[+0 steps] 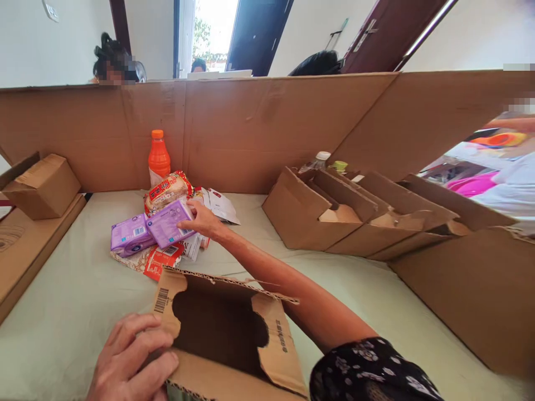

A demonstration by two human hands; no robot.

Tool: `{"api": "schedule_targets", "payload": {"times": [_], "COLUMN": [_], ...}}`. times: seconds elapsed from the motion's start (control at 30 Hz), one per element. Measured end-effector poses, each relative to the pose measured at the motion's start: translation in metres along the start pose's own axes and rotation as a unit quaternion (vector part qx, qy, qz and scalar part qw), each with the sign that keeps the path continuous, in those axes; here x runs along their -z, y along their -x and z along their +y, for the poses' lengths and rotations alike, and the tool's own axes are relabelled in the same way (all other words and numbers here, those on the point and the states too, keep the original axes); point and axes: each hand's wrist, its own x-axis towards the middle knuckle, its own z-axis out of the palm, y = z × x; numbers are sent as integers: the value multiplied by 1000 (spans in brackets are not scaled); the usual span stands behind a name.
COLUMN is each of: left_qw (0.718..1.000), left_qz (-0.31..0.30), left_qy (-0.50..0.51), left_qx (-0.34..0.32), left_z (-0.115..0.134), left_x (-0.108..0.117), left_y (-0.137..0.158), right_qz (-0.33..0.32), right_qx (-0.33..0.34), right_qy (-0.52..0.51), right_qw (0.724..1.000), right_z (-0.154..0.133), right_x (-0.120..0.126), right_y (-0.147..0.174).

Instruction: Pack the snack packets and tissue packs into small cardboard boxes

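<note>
My left hand (134,356) is closed on the left side of an open cardboard box (225,370). The inside of the box is dark, and its flaps have curved cut-outs. Stretched past the box, my right hand (201,219) has its fingers and thumb on the right end of a purple plastic-wrapped pack (168,224). That pack overlaps a second purple pack (127,233) on its left. Beneath them lies a red and white packet (161,263). Just behind are a red-and-clear food bag (167,192) and a silvery-white pouch (219,206). An orange bottle (159,156) stands upright behind the pile.
Several open cardboard bins (309,214) stand in a row at the right, with a clear bottle (320,160) in one. A small carton (44,186) rests on a flat box (37,250) at the left. A tall cardboard wall (259,133) closes the back; people are beyond it.
</note>
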Motion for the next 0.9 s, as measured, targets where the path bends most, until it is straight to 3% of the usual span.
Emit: {"api": "schedule_targets", "payload": {"times": [0.17,0.3,0.43,0.53,0.63,0.77,0.9], "left_qw": [998,990,979,981,986,990,993], "left_qz": [-55,-137,-195,-191,-165,-125,-100], "left_qy": [11,40,53,36,-3,-52,-36], "left_qx": [-14,-6,-1,-1,-1,26,43], "left_z": [2,5,7,11,15,18,21], "left_x": [18,25,19,14,13,15,14], "left_y": [-15,-32,-43,-47,-46,-34,-25], "right_qz": [60,143,175,118,85,96,58], "right_qx": [-19,30,67,94,141,221,258], "right_qy": [-47,-190,-217,-142,18,252,358], "right_qw": [997,971,958,978,986,937,895], "right_z": [-21,-56,-95,-111,-115,-115,-123], "right_x": [53,101,120,111,94,84,85], "right_y": [52,112,168,195,207,216,223]}}
